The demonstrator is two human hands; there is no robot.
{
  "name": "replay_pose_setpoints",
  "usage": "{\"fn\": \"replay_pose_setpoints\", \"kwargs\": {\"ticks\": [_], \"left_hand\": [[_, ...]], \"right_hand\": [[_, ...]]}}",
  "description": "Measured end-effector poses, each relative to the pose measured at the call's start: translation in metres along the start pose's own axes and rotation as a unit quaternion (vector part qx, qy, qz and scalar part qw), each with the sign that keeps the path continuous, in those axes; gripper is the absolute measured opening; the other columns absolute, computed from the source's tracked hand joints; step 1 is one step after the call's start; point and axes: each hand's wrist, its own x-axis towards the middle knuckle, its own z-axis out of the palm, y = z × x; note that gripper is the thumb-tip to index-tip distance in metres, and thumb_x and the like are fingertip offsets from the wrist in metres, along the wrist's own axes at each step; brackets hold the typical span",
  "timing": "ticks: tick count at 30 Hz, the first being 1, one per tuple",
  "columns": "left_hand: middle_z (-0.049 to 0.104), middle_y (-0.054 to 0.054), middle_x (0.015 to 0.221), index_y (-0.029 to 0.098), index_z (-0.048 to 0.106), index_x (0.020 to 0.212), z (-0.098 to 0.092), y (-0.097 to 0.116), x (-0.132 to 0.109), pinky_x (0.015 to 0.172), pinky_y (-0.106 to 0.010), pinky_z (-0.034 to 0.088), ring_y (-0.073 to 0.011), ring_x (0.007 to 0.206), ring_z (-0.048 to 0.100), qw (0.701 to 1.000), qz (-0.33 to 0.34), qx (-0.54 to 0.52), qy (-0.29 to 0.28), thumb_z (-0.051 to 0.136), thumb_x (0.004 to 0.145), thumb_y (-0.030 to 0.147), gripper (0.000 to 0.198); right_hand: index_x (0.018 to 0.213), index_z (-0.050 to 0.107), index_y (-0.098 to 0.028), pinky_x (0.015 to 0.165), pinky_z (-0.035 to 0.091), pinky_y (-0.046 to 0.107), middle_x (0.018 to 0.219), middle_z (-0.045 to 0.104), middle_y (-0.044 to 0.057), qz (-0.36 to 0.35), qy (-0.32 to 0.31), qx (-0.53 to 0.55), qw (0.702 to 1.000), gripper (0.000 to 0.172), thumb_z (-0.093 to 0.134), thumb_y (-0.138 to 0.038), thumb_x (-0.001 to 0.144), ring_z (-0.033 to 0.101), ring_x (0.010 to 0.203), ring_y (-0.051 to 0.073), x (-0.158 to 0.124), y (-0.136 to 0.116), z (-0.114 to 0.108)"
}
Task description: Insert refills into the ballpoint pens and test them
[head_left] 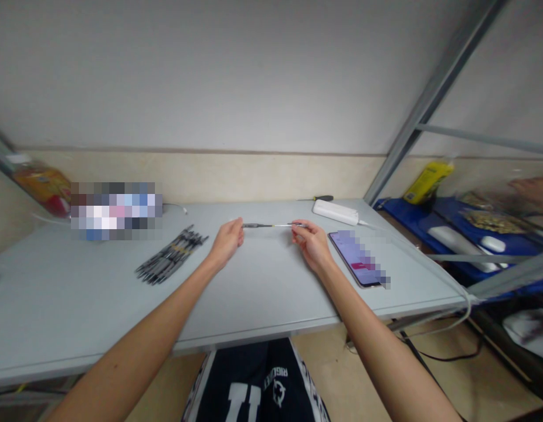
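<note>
Both my hands are raised a little above the grey table (262, 293), holding a thin pen (271, 225) between them. My left hand (227, 240) pinches its dark left end. My right hand (310, 239) pinches the right end, and a thin pale section shows between the two hands. A pile of several dark pens (171, 257) lies on the table to the left of my left hand. A phone (357, 258) with a lit screen lies flat just right of my right hand.
A white power adapter (335, 211) with a cable lies at the table's back right, a screwdriver (318, 198) behind it. A metal frame post (430, 94) rises at the right. Beyond it is a blue surface (451, 211) with clutter and another person's hand (535, 190).
</note>
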Motion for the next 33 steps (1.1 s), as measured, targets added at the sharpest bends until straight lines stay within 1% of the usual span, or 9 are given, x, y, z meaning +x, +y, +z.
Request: {"fn": "replay_pose_setpoints", "kwargs": {"ticks": [9, 13, 17, 19, 22, 26, 28, 30, 33], "left_hand": [[0.037, 0.005, 0.046, 0.018, 0.040, 0.057, 0.0025, -0.0009, -0.0032, 0.044, -0.022, 0.026, -0.0064, 0.041, 0.034, 0.998, 0.002, 0.045, -0.042, 0.048, 0.083, 0.045, 0.038], [0.040, 0.004, 0.048, 0.018, 0.042, 0.058, 0.0027, 0.0016, -0.0049, 0.046, -0.023, 0.029, -0.0071, 0.044, 0.036, 0.996, 0.017, 0.074, -0.051, 0.048, 0.083, 0.046, 0.038], [0.050, 0.002, 0.054, 0.016, 0.049, 0.060, 0.0024, 0.0049, -0.0058, 0.051, -0.022, 0.035, -0.0082, 0.049, 0.045, 0.992, 0.048, 0.102, -0.052, 0.053, 0.080, 0.042, 0.033], [0.055, 0.000, 0.059, 0.015, 0.054, 0.068, 0.0022, 0.0055, -0.0061, 0.053, -0.022, 0.037, -0.0086, 0.052, 0.048, 0.993, 0.054, 0.088, -0.055, 0.058, 0.076, 0.040, 0.026], [0.059, 0.001, 0.061, 0.015, 0.056, 0.077, 0.0022, 0.0058, -0.0068, 0.055, -0.022, 0.039, -0.0093, 0.054, 0.052, 0.996, 0.050, 0.046, -0.060, 0.065, 0.071, 0.036, 0.024], [0.061, 0.000, 0.061, 0.014, 0.058, 0.077, 0.0025, 0.0061, -0.0072, 0.057, -0.023, 0.040, -0.0095, 0.055, 0.053, 0.997, 0.030, -0.006, -0.077, 0.069, 0.067, 0.034, 0.025], [0.062, -0.001, 0.062, 0.014, 0.059, 0.077, 0.0021, 0.0059, -0.0066, 0.058, -0.023, 0.041, -0.0094, 0.055, 0.054, 0.996, 0.013, -0.033, -0.078, 0.070, 0.065, 0.033, 0.025], [0.062, -0.001, 0.061, 0.014, 0.059, 0.076, 0.0015, 0.0057, -0.0056, 0.057, -0.023, 0.040, -0.0090, 0.054, 0.053, 0.996, -0.002, -0.057, -0.067, 0.072, 0.064, 0.031, 0.025], [0.061, 0.000, 0.059, 0.014, 0.059, 0.073, 0.0006, 0.0061, -0.0045, 0.056, -0.022, 0.040, -0.0084, 0.053, 0.052, 0.996, -0.014, -0.082, -0.045, 0.072, 0.063, 0.029, 0.023]], "right_hand": [[0.077, 0.069, -0.016, 0.055, 0.043, 0.024, 0.061, 0.060, -0.001, -0.013, -0.062, -0.100, 0.993, 0.029, 0.077, -0.030, 0.054, 0.051, 0.056, 0.010, -0.0015, 0.0053, 0.0002], [0.079, 0.069, -0.016, 0.054, 0.041, 0.024, 0.061, 0.061, -0.001, -0.019, -0.062, -0.138, 0.988, 0.031, 0.077, -0.032, 0.055, 0.050, 0.052, 0.009, -0.0024, 0.0037, 0.0005], [0.065, 0.065, -0.015, 0.052, 0.039, 0.023, 0.056, 0.058, -0.001, -0.041, -0.054, -0.152, 0.986, 0.026, 0.074, -0.038, 0.058, 0.048, 0.050, 0.009, -0.0029, 0.0032, 0.0008], [0.057, 0.061, -0.015, 0.049, 0.035, 0.022, 0.051, 0.055, -0.001, -0.046, -0.052, -0.174, 0.982, 0.031, 0.071, -0.043, 0.063, 0.045, 0.047, 0.009, -0.0033, 0.0037, 0.0006], [0.052, 0.058, -0.015, 0.042, 0.028, 0.022, 0.043, 0.050, -0.002, -0.022, -0.048, -0.222, 0.974, 0.041, 0.064, -0.053, 0.067, 0.039, 0.040, 0.007, -0.0046, 0.0045, 0.0002], [0.041, 0.053, -0.015, 0.038, 0.024, 0.022, 0.033, 0.041, -0.001, 0.001, -0.036, -0.293, 0.955, 0.060, 0.048, -0.064, 0.075, 0.034, 0.033, 0.007, -0.0071, 0.0035, 0.0005], [0.039, 0.052, -0.015, 0.037, 0.024, 0.022, 0.032, 0.039, -0.001, -0.001, -0.040, -0.314, 0.949, 0.063, 0.044, -0.066, 0.076, 0.033, 0.032, 0.006, -0.0081, 0.0021, 0.0011], [0.047, 0.057, -0.014, 0.037, 0.023, 0.021, 0.035, 0.041, -0.002, -0.011, -0.054, -0.316, 0.947, 0.058, 0.049, -0.064, 0.074, 0.033, 0.033, 0.006, -0.0083, 0.0008, 0.0016], [0.079, 0.065, -0.015, 0.038, 0.027, 0.020, 0.046, 0.048, -0.005, -0.041, -0.060, -0.269, 0.960, 0.041, 0.065, -0.054, 0.066, 0.037, 0.038, 0.007, -0.0068, 0.0006, 0.0016]]}}
